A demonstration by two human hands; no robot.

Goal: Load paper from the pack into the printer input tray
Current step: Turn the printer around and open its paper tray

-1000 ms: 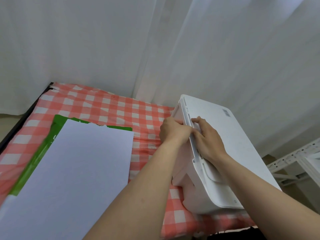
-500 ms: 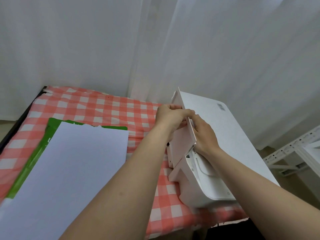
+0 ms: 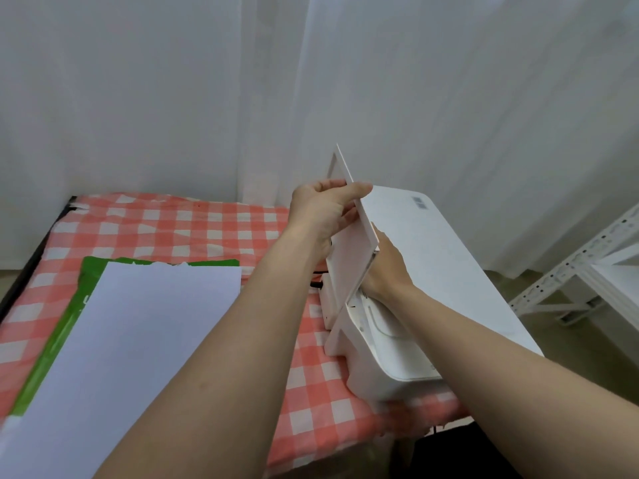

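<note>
Left hand [image 3: 325, 209] pinches the raised input tray flap [image 3: 352, 250] of the printer [image 3: 432, 271]; right hand [image 3: 387, 271] braces its base, grip mostly hidden. Paper stack [image 3: 121, 340] lies on the green pack [image 3: 48, 347] at 9 o'clock, untouched. Risk: forcing the flap past its hinge stop could snap it or shift the printer.

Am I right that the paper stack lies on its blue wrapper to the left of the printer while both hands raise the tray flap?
Not quite: the wrapper under the paper stack is green, as the head view shows. The rest holds: the left hand and right hand raise the tray flap on the printer.
</note>
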